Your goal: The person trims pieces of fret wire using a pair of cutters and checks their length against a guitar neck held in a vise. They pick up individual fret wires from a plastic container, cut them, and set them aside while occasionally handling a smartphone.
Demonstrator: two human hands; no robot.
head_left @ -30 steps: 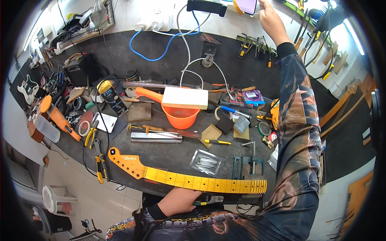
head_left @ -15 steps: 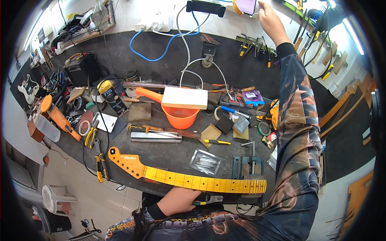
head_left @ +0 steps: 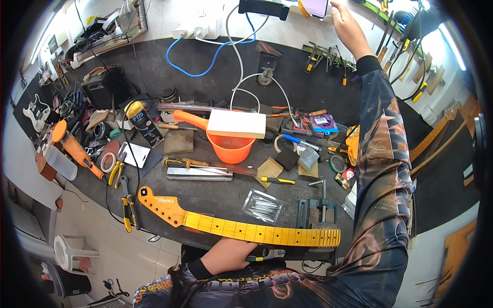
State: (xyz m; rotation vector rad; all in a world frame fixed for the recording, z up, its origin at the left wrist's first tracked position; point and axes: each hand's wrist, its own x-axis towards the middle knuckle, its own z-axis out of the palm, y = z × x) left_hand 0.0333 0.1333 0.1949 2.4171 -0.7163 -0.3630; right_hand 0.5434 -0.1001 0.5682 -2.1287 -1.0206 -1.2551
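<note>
A maple guitar neck with black dot markers lies along the bench's near edge, its headstock to the left. Just below its middle is my left hand, closed, with its fingertips hidden under the neck. Green-handled pliers stick out from this hand to the right, jaws outward. My right arm reaches far up to a phone at the top edge. There my right hand has its fingers stretched beside the lit screen. Whether they touch it is hard to tell.
An orange dipper carries a pale block across its rim. A small vise and a bag of metal pieces stand behind the neck. Yellow-black pliers lie left. Cables hang along the wall.
My right hand has shifted very slightly to the right and down beside the phone. The left hand, pliers and neck stay put.
</note>
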